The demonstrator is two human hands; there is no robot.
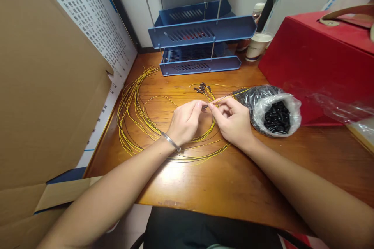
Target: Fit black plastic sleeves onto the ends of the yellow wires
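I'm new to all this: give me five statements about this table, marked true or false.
The left hand and right hand are far apart. False: their fingertips nearly meet at a small dark piece.
Thin yellow and black wires lie looped on the brown wooden table. True.
The shiny silver bracelet circles the right wrist. False: the left wrist.
The clear plastic bag of small black pieces is right of both hands. True.
The white disposable cup stands left of the lowest blue slotted tray. False: it's to the right.
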